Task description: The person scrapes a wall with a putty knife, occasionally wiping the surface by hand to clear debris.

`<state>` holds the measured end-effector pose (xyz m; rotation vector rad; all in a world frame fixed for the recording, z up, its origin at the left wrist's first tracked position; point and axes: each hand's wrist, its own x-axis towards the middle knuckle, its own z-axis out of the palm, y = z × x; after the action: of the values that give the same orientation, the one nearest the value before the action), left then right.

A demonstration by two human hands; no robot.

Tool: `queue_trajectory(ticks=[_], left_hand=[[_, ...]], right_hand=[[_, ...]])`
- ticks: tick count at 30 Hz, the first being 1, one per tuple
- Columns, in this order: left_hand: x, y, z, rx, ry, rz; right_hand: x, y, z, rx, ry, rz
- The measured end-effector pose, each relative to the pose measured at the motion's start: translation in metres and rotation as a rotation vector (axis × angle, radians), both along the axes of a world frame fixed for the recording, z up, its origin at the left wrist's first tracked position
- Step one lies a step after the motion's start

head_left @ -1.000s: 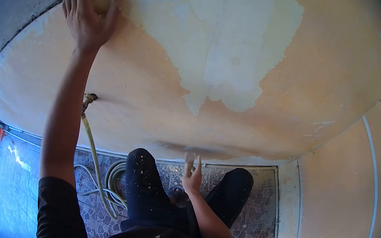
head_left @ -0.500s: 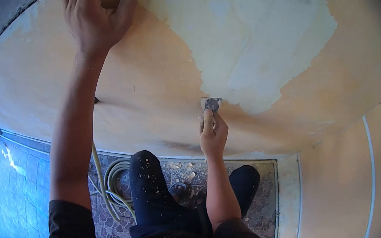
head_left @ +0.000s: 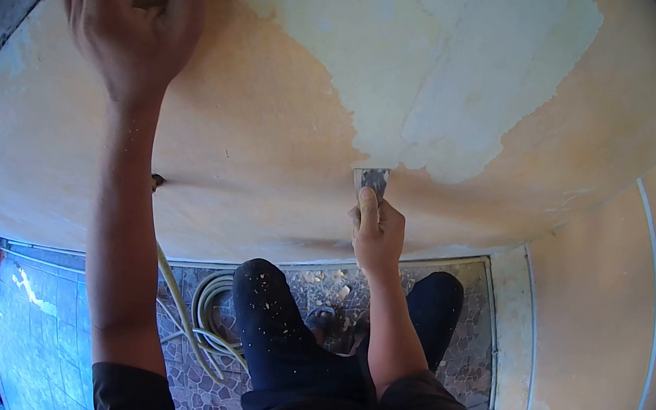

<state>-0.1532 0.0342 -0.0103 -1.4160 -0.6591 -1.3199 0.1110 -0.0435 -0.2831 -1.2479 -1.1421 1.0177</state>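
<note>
My right hand (head_left: pixel 379 230) is closed around a scraper (head_left: pixel 371 181), thumb along its face. The blade's edge meets the wall (head_left: pixel 262 136) at the lower tip of a pale bare patch (head_left: pixel 448 79), where the peach paint ends in a ragged line. My left hand (head_left: pixel 132 14) rests against the wall at the upper left, fingers spread, its fingertips partly cut off by the view's edge. Flakes of paint (head_left: pixel 329 286) lie on the floor below and on my dark trousers (head_left: pixel 273 316).
A coiled hose (head_left: pixel 206 314) lies on the patterned tile floor (head_left: pixel 188 405) left of my legs. A small dark fitting (head_left: pixel 158 180) sticks out of the wall near my left forearm. Another peach wall (head_left: pixel 589 329) with a pale strip stands at the right.
The view has shifted slightly. The scraper stays at the patch's lower edge, a little further left against it. My left hand stays on the wall.
</note>
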Motion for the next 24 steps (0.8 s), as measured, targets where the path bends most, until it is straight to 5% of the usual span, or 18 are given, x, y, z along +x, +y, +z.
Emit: queue_trajectory(ticks=[4, 6, 24], left_hand=[[0.001, 0.002, -0.006, -0.037, 0.019, -0.049], [-0.004, 0.003, -0.003, -0.033, 0.029, -0.055], [-0.008, 0.007, 0.004, 0.038, 0.059, -0.053]], right_hand=[[-0.002, -0.006, 0.008, -0.067, 0.070, -0.004], [-0.004, 0.001, 0.016, 0.180, -0.070, -0.086], [-0.010, 0.002, 0.016, 0.182, -0.103, -0.123]])
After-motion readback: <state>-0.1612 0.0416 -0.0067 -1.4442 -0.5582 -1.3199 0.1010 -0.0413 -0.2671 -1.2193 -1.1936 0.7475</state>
